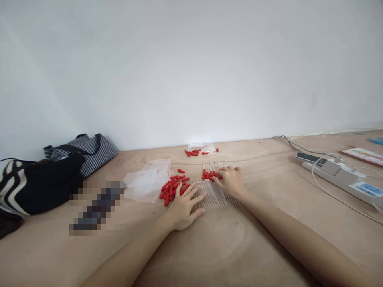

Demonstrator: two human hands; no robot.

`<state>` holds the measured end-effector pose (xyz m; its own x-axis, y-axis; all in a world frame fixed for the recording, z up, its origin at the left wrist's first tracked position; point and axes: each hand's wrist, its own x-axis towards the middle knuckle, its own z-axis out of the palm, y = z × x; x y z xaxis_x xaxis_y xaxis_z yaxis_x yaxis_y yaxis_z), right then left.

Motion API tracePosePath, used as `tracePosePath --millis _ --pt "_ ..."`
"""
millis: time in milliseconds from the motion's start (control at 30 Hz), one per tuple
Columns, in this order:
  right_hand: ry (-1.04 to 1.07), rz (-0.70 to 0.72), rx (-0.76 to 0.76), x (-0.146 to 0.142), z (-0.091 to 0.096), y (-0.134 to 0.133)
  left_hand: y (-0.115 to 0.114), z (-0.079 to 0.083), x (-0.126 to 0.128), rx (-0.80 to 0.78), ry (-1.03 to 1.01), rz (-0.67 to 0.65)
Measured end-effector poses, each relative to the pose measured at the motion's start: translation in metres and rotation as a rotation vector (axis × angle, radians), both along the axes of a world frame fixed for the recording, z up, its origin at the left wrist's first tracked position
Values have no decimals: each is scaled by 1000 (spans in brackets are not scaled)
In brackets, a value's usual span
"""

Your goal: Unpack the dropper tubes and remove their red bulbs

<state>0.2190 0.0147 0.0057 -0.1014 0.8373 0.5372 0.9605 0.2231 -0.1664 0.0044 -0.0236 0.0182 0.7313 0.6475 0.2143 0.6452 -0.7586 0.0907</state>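
Observation:
My left hand (186,205) lies with its fingers spread beside a pile of red rubber bulbs (171,188), its fingertips over the left end of a row of clear thin tubes (206,195). My right hand (231,181) is bent at the right of the row, thumb and forefinger closed around a red bulb at a tube's end. Several more red bulbs (208,175) stand in a line just left of those fingers, at the ends of further tubes pointing away. The tubes look like droppers. My palm and fingers hide part of the row.
Clear zip bags (146,181) lie left of the pile. Near the wall is another bag (200,146) with loose red bulbs (193,152). A power strip (344,177) with cables lies at right. A striped bag (100,153) and a black bag (50,185) sit at left.

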Motion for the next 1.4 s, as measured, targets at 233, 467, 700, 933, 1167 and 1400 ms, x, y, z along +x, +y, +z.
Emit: tracePosePath --millis 233,467,700,933,1167,1400 --pt "-67 -127 -38 -22 1 16 -1 0 1 -23 22 21" --pt "10 -155 -8 -24 0 15 -2 -1 1 -20 30 29" --pt "244 112 195 -9 -3 -27 -1 4 6 34 -162 86" --pt "197 354 324 -13 -10 -61 2 -4 32 -216 -444 160" --pt "112 363 475 -15 -4 -59 4 -6 27 -25 -458 310" --pt "-211 325 577 3 -9 -52 -5 2 22 320 -180 151"
